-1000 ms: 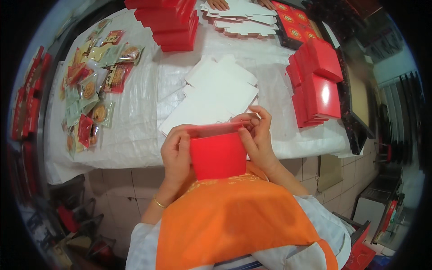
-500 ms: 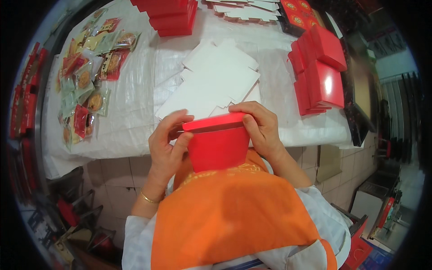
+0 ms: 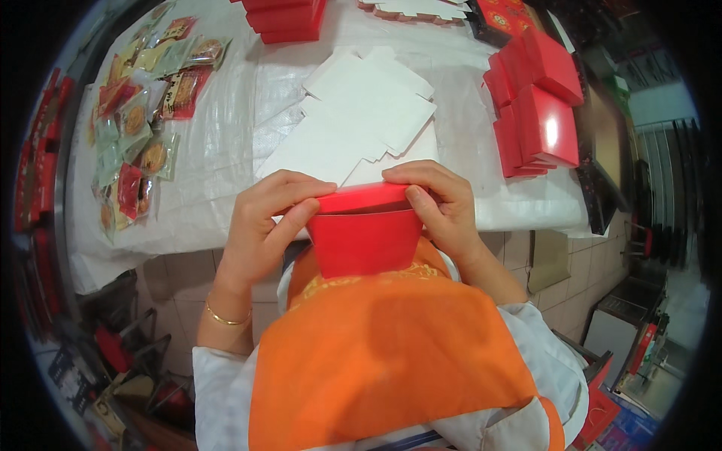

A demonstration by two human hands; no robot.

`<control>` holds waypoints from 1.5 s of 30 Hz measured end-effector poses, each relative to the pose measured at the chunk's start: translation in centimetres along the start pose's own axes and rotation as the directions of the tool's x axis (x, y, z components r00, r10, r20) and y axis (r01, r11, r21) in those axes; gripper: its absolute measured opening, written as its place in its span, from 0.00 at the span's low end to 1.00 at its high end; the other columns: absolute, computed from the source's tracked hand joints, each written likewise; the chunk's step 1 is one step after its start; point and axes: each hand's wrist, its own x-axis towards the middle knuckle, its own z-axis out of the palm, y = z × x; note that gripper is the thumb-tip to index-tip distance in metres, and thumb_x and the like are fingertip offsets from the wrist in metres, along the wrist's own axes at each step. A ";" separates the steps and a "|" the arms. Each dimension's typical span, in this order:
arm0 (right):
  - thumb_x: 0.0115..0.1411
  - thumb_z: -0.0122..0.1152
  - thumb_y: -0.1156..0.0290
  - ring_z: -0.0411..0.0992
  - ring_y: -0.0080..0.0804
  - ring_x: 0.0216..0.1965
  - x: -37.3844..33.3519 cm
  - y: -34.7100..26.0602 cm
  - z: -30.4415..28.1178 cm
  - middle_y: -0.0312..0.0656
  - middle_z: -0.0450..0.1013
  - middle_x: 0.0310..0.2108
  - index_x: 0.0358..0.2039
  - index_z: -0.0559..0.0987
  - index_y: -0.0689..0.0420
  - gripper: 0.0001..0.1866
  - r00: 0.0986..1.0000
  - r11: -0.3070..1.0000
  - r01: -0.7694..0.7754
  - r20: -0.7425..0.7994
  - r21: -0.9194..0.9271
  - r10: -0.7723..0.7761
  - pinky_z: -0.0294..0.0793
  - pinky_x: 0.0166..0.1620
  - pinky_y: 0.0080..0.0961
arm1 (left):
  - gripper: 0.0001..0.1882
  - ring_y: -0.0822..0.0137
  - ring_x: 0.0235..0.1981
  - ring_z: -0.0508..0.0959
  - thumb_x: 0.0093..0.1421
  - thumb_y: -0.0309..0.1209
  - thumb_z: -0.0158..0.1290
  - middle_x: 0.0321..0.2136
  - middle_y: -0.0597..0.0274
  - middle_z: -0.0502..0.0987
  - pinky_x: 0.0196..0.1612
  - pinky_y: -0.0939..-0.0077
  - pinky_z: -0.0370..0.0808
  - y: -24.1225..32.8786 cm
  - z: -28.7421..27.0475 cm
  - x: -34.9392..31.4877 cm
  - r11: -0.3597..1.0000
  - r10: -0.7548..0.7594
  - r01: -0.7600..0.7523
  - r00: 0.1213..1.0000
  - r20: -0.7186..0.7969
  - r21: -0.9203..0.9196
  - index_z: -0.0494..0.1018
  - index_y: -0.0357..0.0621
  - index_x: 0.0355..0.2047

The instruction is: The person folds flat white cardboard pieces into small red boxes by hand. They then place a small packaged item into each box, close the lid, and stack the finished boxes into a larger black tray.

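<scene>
Between my hands, close to my orange apron, is a red cardboard box with a folded flap along its upper edge. A narrow dark gap shows between flap and front panel. My left hand pinches the flap's left end with thumb and fingers. At the right end, my right hand grips the same edge, its thumb on the near side and fingers over the top. Just beyond, flat white box blanks lie stacked on the table. The box's underside and inside are hidden.
The table has a white plastic cover. Wrapped pastries lie at its left. Folded red boxes are piled at right, more red boxes at the back, beside further white blanks. A patterned red-and-black box stands far right.
My left hand has shifted from the box's left side up onto the flap, its fingers now over the edge. The flap tilts less, and the view has moved slightly.
</scene>
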 end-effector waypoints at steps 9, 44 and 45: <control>0.64 0.49 0.72 0.70 0.33 0.49 -1.3 -0.2 1.5 0.46 0.71 0.47 0.46 0.78 0.64 0.15 0.975 0.834 -0.192 0.007 0.517 0.221 0.69 0.55 0.30 | 0.12 0.71 0.35 0.79 0.65 0.21 0.50 0.40 0.57 0.78 0.32 0.81 0.79 -0.1 0.7 -0.1 0.998 0.019 -0.018 1.000 0.015 -0.068 0.81 0.39 0.44; 0.65 0.47 0.74 0.73 0.42 0.52 -1.2 0.7 1.7 0.52 0.73 0.51 0.45 0.78 0.62 0.13 0.998 1.000 0.016 0.055 0.013 -0.016 0.70 0.57 0.36 | 0.10 0.59 0.55 0.69 0.66 0.26 0.47 0.53 0.49 0.69 0.60 0.67 0.64 -4.4 8.2 -2.0 0.941 0.014 -0.106 0.961 -0.275 -0.322 0.69 0.40 0.47; 0.64 0.48 0.76 0.73 0.41 0.52 -1.5 0.8 1.7 0.51 0.73 0.50 0.44 0.78 0.62 0.13 0.999 1.000 0.006 0.036 0.015 -0.006 0.70 0.56 0.35 | 0.10 0.58 0.56 0.68 0.66 0.25 0.46 0.53 0.48 0.68 0.62 0.66 0.62 -4.4 8.6 -1.8 0.944 0.013 -0.106 0.958 -0.287 -0.313 0.67 0.40 0.47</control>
